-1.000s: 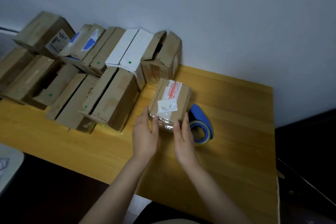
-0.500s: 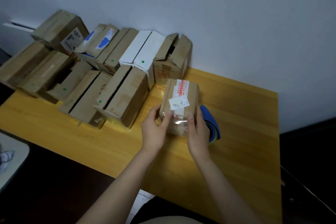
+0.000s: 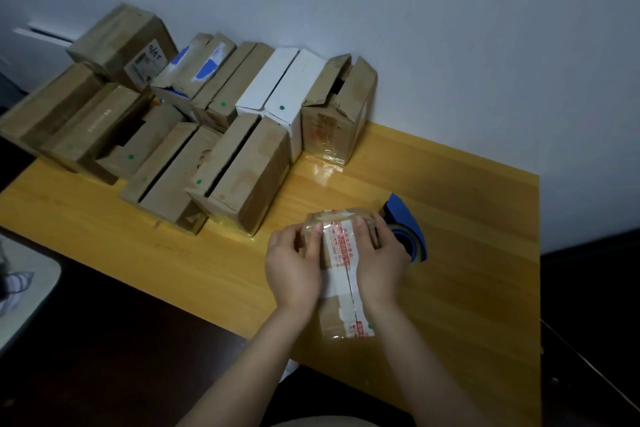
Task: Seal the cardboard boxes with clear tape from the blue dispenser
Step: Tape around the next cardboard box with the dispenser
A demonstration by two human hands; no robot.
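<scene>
The left hand (image 3: 292, 265) and right hand (image 3: 381, 260) clasp a taped brown cardboard box (image 3: 341, 274), half-hiding the blue tape dispenser (image 3: 407, 218); brown cartons (image 3: 242, 170) crowd the yellow counter (image 3: 467, 288).

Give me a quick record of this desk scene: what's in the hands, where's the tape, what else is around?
held item: small cardboard box, red-printed tape along its top
left hand: grips the box's left side
right hand: grips its right side
blue dispenser: on the table, behind the right hand, not held
other boxes: crowded at the table's far left by the wall, several with flaps ajar
</scene>
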